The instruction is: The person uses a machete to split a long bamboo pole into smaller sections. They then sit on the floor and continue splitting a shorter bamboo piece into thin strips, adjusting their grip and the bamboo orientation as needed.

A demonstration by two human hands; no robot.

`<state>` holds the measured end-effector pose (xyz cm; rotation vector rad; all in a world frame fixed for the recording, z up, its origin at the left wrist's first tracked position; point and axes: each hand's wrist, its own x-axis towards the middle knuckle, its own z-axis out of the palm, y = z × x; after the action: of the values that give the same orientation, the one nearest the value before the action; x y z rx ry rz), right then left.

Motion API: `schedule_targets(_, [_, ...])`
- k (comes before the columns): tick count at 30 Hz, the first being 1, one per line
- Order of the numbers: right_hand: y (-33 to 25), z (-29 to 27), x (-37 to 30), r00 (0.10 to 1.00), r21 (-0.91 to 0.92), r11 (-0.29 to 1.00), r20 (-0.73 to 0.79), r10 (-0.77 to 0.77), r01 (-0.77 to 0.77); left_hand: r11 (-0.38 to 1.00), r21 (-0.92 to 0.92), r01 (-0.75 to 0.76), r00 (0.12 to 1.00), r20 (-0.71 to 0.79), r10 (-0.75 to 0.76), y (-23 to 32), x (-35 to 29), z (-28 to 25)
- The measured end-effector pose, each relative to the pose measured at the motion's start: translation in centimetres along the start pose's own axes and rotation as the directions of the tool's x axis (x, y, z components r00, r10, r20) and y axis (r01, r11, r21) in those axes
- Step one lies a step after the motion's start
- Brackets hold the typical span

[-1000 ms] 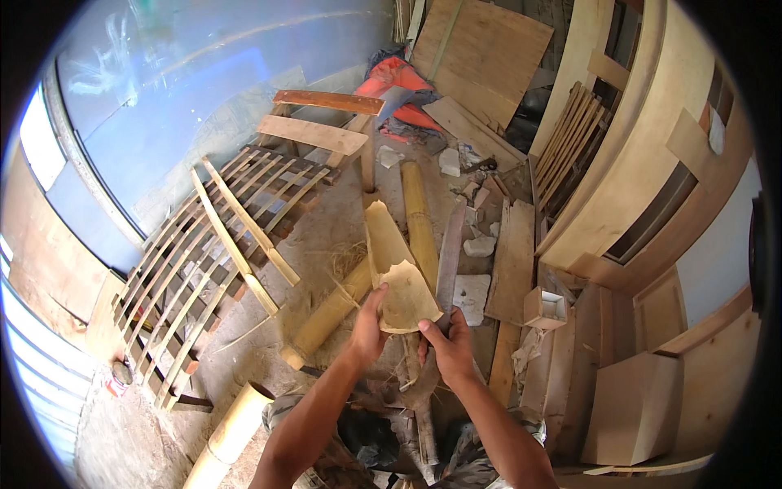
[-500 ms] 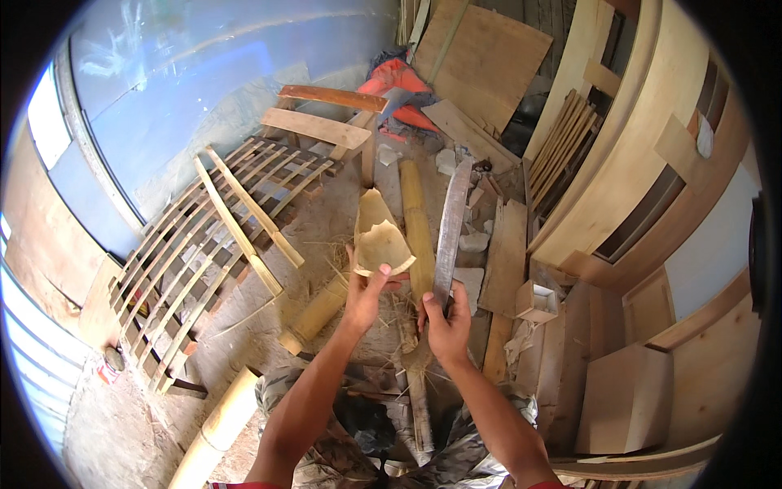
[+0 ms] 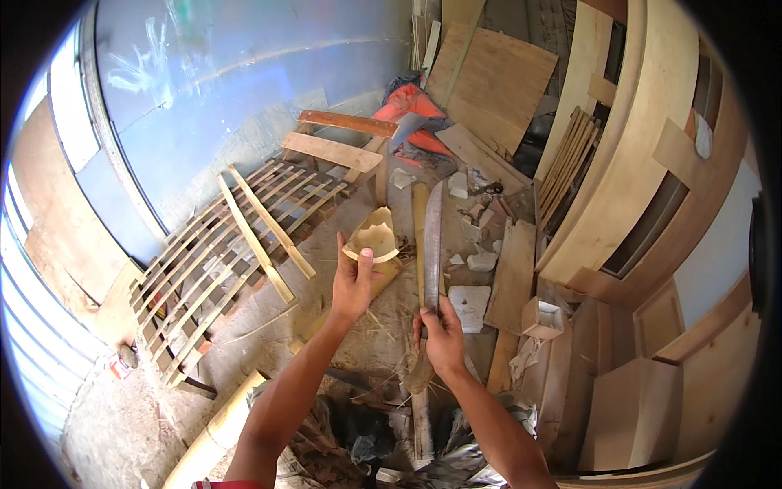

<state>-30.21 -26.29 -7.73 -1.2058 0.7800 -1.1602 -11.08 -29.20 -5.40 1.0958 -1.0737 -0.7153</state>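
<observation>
A split, hollow piece of bamboo [image 3: 372,238] with a jagged broken edge is gripped in my left hand [image 3: 352,287], thumb over its near rim. My right hand [image 3: 443,338] is closed round the handle of a machete [image 3: 433,244], its long grey blade pointing away from me, almost upright in view. The blade and the bamboo piece are apart. Behind the blade lies a long bamboo pole [image 3: 419,213], partly covered by it. Below my left hand, a thick bamboo length is partly hidden by my forearm.
At the left is a slatted bamboo frame [image 3: 220,244] with two loose strips on top. Another bamboo pole [image 3: 213,432] lies at the lower left. Wooden boards [image 3: 509,277], a small open box [image 3: 542,318] and rubble line the right. Cabinet-like woodwork [image 3: 635,163] stands beyond.
The bamboo piece has tipped, so less of its length shows. The machete has swung left and stands straighter, nearer the bamboo piece. The whole view has shifted slightly.
</observation>
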Motion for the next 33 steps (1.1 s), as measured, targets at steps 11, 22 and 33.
schedule_targets(11, [0.1, -0.1, -1.1, 0.996, -0.186, 0.980, 0.072, -0.056, 0.068, 0.994, 0.002, 0.107, 0.987, 0.123, -0.106, -1.3, -2.5, 0.2])
schedule_targets(22, [2.2, -3.3, 0.5, 0.999, -0.499, 0.867, -0.046, -0.008, -0.016, 0.991, -0.010, 0.134, 0.990, 0.038, -0.133, -3.1, -3.7, -0.1])
schedule_targets(33, [3.4, -4.9, -1.9, 0.711, 0.116, 0.707, -0.001, 0.703, -0.698, 0.919, -0.050, 0.391, 0.920, -0.020, -0.392, -1.3, -6.5, -3.3])
